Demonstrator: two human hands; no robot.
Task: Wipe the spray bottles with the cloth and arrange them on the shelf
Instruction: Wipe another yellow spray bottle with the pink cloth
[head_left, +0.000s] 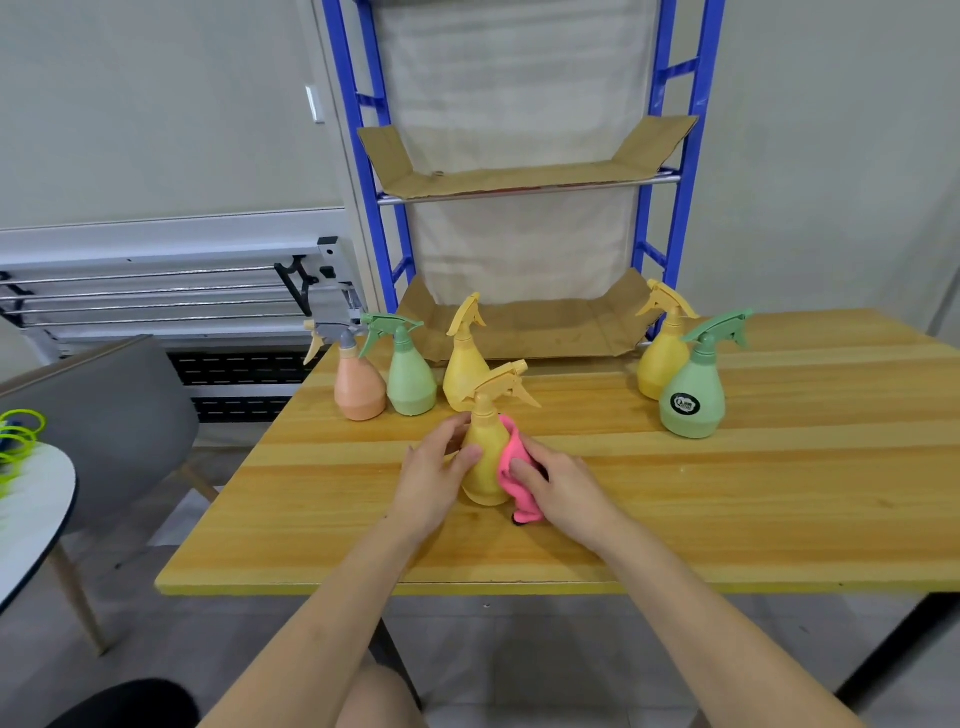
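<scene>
A yellow spray bottle (485, 457) stands upright on the tabletop (779, 499), its long axis vertical and its trigger head pointing right and away from the person. It sits directly between the two hands. The left hand (434, 480) curls round the bottle's left flank, thumb across the front, and steadies it. The right hand (558, 486) presses a bunched pink cloth (514, 478) against the bottle's right side, fingers folded over the fabric (the cloth's lower end trails down to the wood).

Wiping looks to be under way on this first bottle. Five others wait untouched further back: a peach bottle (358, 387), a green bottle (412, 382) and a second yellow bottle (465, 366) on the left, with a third yellow bottle (662, 364) and a labelled green bottle (693, 397) on the right.

The blue-framed shelf (519, 179) rises straight ahead beyond the far edge of the tabletop, its cardboard-lined tiers bare. Placing the bottle calls for a forward, upward reach, and since the left hand already holds the body, it seems better placed to carry.
</scene>
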